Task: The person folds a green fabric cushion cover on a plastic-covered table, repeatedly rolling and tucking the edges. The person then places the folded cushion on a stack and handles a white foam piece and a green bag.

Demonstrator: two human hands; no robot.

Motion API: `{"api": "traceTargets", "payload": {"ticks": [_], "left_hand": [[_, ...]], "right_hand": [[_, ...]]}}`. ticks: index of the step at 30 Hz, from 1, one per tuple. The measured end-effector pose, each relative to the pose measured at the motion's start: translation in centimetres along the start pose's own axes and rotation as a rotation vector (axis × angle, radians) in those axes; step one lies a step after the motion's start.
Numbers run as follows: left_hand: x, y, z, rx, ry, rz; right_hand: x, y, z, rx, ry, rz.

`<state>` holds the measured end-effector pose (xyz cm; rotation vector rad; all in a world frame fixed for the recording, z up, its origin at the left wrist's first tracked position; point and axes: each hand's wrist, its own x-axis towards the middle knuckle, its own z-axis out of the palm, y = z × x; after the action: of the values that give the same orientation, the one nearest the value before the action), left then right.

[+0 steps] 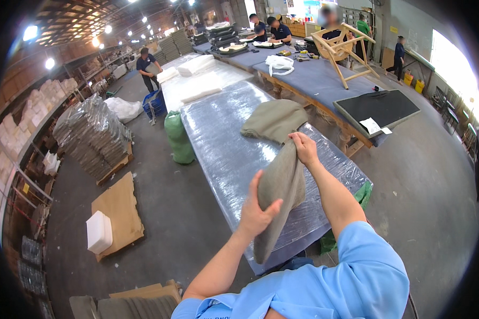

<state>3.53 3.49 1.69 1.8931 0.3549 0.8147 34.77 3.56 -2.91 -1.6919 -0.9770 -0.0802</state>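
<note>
Fabric piece (277, 175) tilts at frame centre, right hand (305, 150) pinching its top, left hand (256, 215) spread against it; folded fabric (274, 119) beyond on worktop (218, 143); blue basket (154, 104) upper left, contents unclear.

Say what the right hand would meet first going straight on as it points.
Beyond the held fabric piece, the right hand would probably meet the olive fabric lying ahead; depth is unclear.

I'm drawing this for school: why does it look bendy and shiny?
Head view: the fisheye lens bends the storage rack at left; head view: the ceiling lamp and bright opening glare white; head view: the plastic-wrapped table reflects light, but the olive-grey fabric cover looks dull.
</note>
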Motion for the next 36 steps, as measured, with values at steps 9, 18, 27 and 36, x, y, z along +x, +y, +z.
{"api": "traceTargets", "payload": {"ticks": [9,18,27,36], "left_hand": [[-4.8,-8.4,-3.9,0.292,0.035,-0.27],[-10.1,-14.2,-2.8,0.191,0.104,-0.436],[-2.1,-1.7,-6.4,0.645,0.043,-0.196],[-8.7,-12.2,-2.0,-0.075,0.404,-0.204]], "right_hand": [[0.1,4.0,-2.5,-0.265,0.215,0.038],[-0.9,4.8,-8.7,-0.104,0.149,0.254],[-6.0,5.0,-7.1,0.788,0.297,0.443],[-6.9,6.9,-5.9,0.268,0.197,0.38]]}}
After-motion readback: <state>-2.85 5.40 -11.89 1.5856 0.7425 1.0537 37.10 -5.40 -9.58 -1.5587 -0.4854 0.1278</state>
